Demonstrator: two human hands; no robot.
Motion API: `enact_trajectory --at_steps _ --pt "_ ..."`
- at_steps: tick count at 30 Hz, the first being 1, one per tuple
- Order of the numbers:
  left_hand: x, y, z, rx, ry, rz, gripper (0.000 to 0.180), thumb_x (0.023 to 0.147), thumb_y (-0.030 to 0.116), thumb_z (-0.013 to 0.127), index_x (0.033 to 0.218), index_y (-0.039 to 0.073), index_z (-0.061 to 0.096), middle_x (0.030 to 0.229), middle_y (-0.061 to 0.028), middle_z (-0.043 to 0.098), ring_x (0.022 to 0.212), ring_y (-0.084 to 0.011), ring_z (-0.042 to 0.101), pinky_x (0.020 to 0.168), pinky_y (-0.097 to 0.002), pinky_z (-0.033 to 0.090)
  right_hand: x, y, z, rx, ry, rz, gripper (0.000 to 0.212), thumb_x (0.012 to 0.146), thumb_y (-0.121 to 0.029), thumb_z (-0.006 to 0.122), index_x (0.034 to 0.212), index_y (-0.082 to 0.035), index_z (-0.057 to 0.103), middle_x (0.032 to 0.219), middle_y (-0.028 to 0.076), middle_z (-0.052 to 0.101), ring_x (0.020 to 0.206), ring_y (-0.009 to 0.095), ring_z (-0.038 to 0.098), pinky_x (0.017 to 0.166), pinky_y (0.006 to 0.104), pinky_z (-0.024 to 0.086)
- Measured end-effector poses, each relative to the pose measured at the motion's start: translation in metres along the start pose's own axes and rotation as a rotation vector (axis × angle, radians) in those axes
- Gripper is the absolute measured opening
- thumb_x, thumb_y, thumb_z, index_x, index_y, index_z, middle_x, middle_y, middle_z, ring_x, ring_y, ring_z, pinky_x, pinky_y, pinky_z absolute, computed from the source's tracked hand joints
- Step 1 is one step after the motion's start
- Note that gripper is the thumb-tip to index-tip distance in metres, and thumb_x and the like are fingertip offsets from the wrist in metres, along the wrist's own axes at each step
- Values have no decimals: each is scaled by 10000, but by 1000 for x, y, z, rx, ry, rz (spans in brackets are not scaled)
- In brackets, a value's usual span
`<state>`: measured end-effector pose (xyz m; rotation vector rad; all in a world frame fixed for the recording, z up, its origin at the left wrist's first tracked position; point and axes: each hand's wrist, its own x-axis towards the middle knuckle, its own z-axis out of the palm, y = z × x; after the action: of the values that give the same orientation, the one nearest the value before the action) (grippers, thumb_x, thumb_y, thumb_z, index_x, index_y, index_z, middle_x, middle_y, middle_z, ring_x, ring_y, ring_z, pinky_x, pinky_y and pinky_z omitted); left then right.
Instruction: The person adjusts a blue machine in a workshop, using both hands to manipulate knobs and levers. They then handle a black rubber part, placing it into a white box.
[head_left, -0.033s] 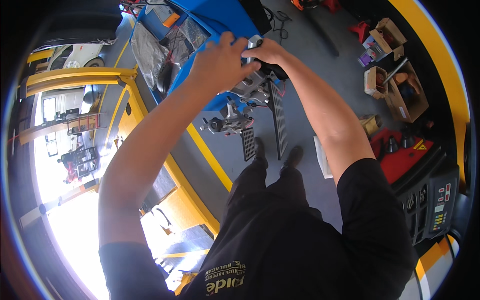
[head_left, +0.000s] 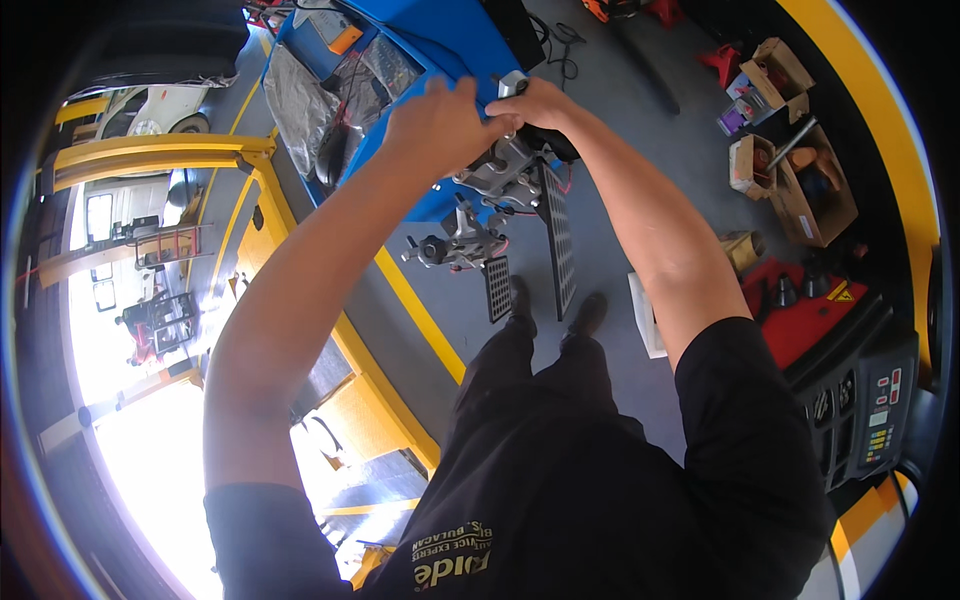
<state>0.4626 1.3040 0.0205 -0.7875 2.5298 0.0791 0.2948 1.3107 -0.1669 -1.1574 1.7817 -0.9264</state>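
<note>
At the top centre my right hand [head_left: 535, 105] is wrapped round the upper end of a silver metal clamp [head_left: 512, 84], and it holds the clamp upright beside the blue cabinet. My left hand [head_left: 440, 130] hovers against the clamp's near left side, slightly blurred. Its fingers are apart, and its thumb reaches to the clamp just below my right hand. A long black panel with rows of pale dots [head_left: 558, 240] hangs from this clamp. Lower left, a second silver clamp [head_left: 455, 240] carries a smaller dotted panel [head_left: 498, 288]. Palms and inner fingers are hidden.
The blue cabinet [head_left: 430, 50] has plastic-wrapped items in its tray. Cardboard boxes [head_left: 815, 190] with parts stand on the right, above a red-topped machine [head_left: 800, 310] with a control panel. Yellow posts [head_left: 300, 260] rise on the left. A black cable [head_left: 560, 45] lies on the floor.
My left hand has shifted slightly down, its fingers drawn back to the left from the clamp's top. My right hand stays in place on the clamp.
</note>
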Motion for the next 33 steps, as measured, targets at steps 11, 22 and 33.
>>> enact_trajectory --at_steps 11,22,33 --pt "-9 -15 12 -8 217 259 501 897 441 755 1238 89 652 1233 -175 662 1178 -331 671 913 -488 570 6 5 4 -48 39 50 794 699 -660 807 1182 -31 753 1174 249 725 1135 381 692 952 411 535" --pt "-17 5 17 519 74 599 478 973 526 618 1209 116 686 1207 -166 655 1117 -332 689 917 -442 570 15 17 5 -60 4 0 806 699 -651 811 1190 -15 745 1169 238 730 1114 380 695 945 427 536" --pt "-21 1 18 483 195 506 535 903 390 742 1323 84 613 1263 -200 628 1061 -376 712 874 -478 574 4 8 -2 -46 -22 -20 798 707 -649 803 1175 -3 748 1151 251 730 1097 379 698 949 416 529"
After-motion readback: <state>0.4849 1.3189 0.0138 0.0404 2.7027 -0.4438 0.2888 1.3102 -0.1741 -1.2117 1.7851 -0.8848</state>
